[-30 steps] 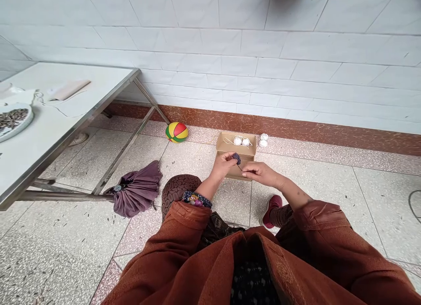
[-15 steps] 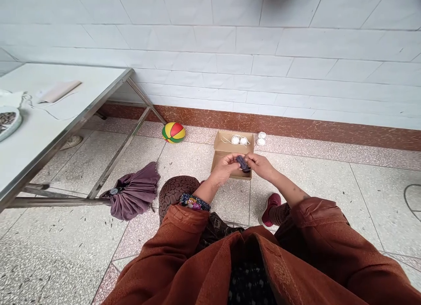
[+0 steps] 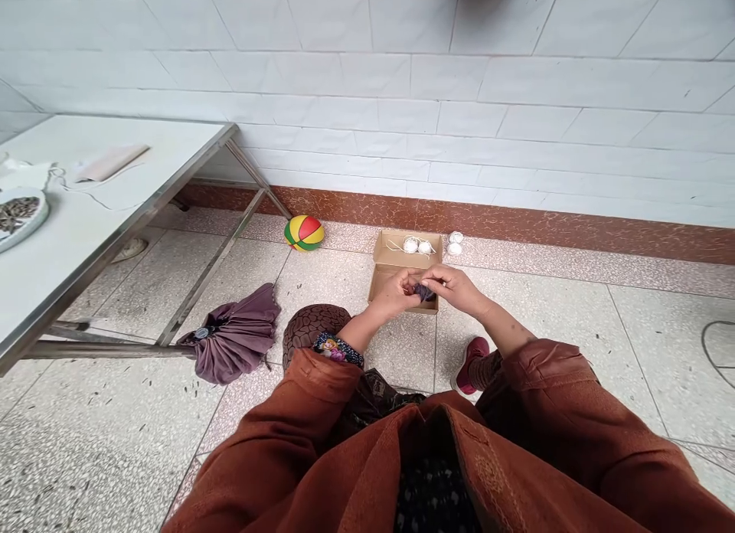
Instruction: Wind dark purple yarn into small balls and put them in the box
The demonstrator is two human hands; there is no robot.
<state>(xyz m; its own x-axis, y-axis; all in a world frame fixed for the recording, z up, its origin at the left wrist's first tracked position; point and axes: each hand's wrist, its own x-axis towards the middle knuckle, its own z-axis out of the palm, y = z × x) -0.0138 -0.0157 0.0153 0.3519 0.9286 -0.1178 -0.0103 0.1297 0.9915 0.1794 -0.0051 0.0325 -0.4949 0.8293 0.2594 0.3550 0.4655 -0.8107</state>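
- You're over a speckled tile floor (image 3: 338, 276), facing a white tiled wall (image 3: 327, 27).
- At your far left stands a table (image 3: 172, 146); purple pleated fabric (image 3: 235, 341) lies by its leg, and a striped ball (image 3: 304, 233) sits near the wall.
- Your left hand (image 3: 396, 294) has its fingers curled, gripping the dark yarn bundle (image 3: 424, 292).
- That bundle is held above the open cardboard box (image 3: 377, 280), whose lid bears two white yarn balls (image 3: 409, 245). What shows seems to slant down toward your right; your fingers cover its ends, so its long axis and direction stay uncertain.
- Your right hand (image 3: 456, 286), just short of the loose white balls (image 3: 454, 249), looks pinched on the bundle's upper edge.
- You appear to be winding yarn; another turn would call for a steady left grip while your right fingers guide the strand.
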